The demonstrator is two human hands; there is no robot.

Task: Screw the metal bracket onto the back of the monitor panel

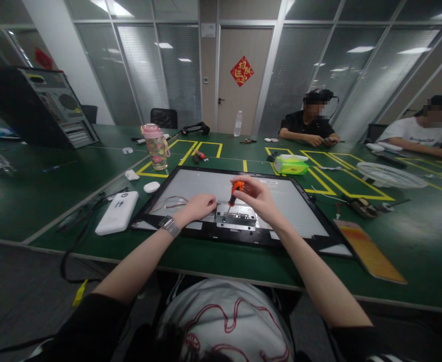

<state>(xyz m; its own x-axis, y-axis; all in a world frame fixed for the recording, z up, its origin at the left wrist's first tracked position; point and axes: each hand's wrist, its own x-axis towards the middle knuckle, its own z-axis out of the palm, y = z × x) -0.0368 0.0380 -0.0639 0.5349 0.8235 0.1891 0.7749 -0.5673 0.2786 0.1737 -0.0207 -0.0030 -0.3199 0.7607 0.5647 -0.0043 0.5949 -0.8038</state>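
Observation:
A monitor panel (296,201) lies face down on the green table, its grey metal back up. A small metal bracket (239,217) sits near its front edge. My right hand (256,197) is closed round an orange-handled screwdriver (235,191), whose tip points down at the bracket. My left hand (198,206), a watch on the wrist, rests with curled fingers on the panel just left of the bracket, steadying it.
A white power bank (117,212) lies left of the panel, a phone (369,250) to the right. Further back stand a pink bottle (156,147), a green tissue pack (291,165), a white fan guard (390,176) and a computer case (51,106). Two people sit across the table.

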